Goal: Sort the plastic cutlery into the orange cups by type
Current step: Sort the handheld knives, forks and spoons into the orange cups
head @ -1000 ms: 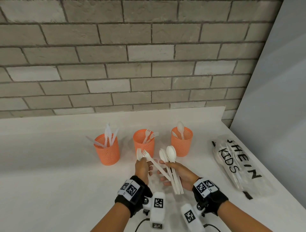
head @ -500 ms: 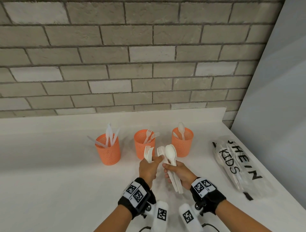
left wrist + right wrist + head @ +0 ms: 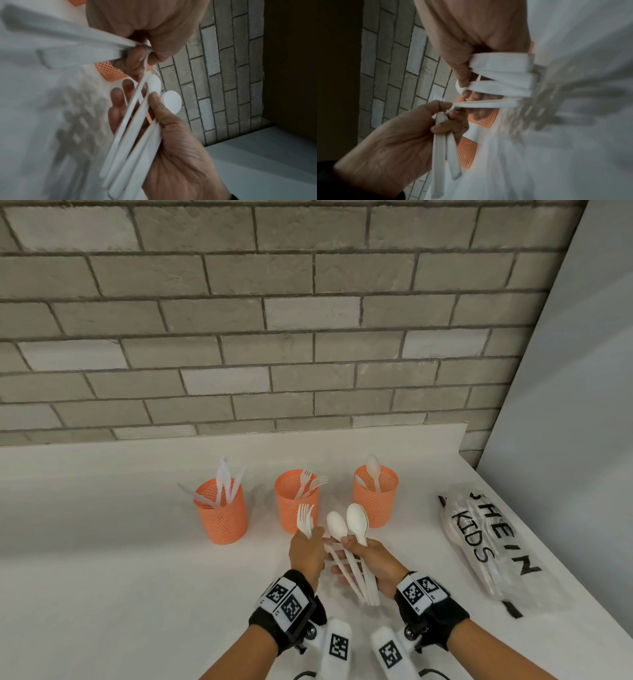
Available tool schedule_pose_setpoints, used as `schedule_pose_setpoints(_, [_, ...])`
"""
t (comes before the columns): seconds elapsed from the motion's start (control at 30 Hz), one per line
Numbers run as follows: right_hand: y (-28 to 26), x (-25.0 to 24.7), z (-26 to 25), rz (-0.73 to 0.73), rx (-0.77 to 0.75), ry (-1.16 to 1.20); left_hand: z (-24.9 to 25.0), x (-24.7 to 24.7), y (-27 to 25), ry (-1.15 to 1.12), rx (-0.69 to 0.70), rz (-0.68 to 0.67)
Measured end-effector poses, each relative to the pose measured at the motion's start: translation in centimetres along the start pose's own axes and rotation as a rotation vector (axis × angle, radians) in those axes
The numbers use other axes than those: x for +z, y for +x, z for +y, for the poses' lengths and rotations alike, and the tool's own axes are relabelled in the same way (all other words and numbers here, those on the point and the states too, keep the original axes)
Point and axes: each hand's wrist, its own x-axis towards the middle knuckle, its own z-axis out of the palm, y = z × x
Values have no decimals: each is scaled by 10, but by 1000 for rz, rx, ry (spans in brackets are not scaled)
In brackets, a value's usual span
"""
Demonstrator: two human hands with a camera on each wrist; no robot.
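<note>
Three orange mesh cups stand in a row on the white counter: the left cup [image 3: 222, 515] holds knives, the middle cup [image 3: 294, 505] forks, the right cup [image 3: 376, 498] spoons. Just in front of the middle cup my left hand [image 3: 310, 539] pinches white forks [image 3: 305, 518], tines up. Two fork handles [image 3: 443, 148] hang below its fingers. Another thin handle [image 3: 488, 104] runs from that pinch across the right fingers. My right hand [image 3: 356, 549] grips a fan of white spoons [image 3: 356, 522], bowls up, handles [image 3: 137, 135] spread over the palm.
A clear plastic bag [image 3: 489, 542] printed with black letters lies on the counter to the right, near the edge. A brick wall [image 3: 308, 337] rises behind the cups and a grey panel [image 3: 565, 405] closes off the right side.
My left hand moved right to the bundle in my right hand, took hold of a second fork there and drew it leftward. Both hands rose slightly toward the cups.
</note>
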Motion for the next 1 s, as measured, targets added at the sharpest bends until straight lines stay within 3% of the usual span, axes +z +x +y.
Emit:
schedule_pose_setpoints(0.23, [-1, -6, -1, 114, -2, -66, 11, -24, 4, 25, -23, -117])
schedule_pose_setpoints(0.3, [0, -7, -7, 116, 9, -102, 36, -27, 11, 10, 81, -151])
schedule_pose_setpoints(0.47, [6, -27, -31, 120, 34, -67, 120, -5, 53, -2, 470, -55])
schedule_pose_setpoints(0.57, [3, -26, -30, 100, 56, -36, 141, -2, 70, -4, 546, 22])
schedule_pose_setpoints(0.73, [-3, -27, -37, 148, 1, -78, 127, 0, 92, -28, 566, 71])
schedule_pose_setpoints(1.0, [11, -52, -76, 472, -342, -95, 77, 3, 105, 152, 431, 107])
